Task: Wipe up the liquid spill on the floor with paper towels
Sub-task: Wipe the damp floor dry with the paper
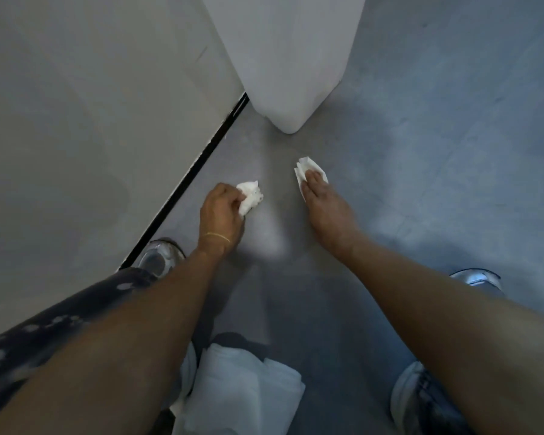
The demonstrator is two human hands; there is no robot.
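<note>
My left hand [221, 215] is closed around a crumpled white paper towel [249, 196], held just above the grey floor [421, 152]. My right hand [325, 206] lies flat with its fingers pressing a second, flatter paper towel [305, 169] onto the floor. A pale glossy patch [272, 243] shows on the floor between my two wrists; I cannot tell whether it is liquid or reflected light.
A white bin or appliance base [291, 73] stands on the floor straight ahead. A pale wall panel [91, 120] with a black bottom strip [198, 174] runs along the left. My shoes [159, 259] flank my arms, and white cloth or paper [242, 394] lies near my knees.
</note>
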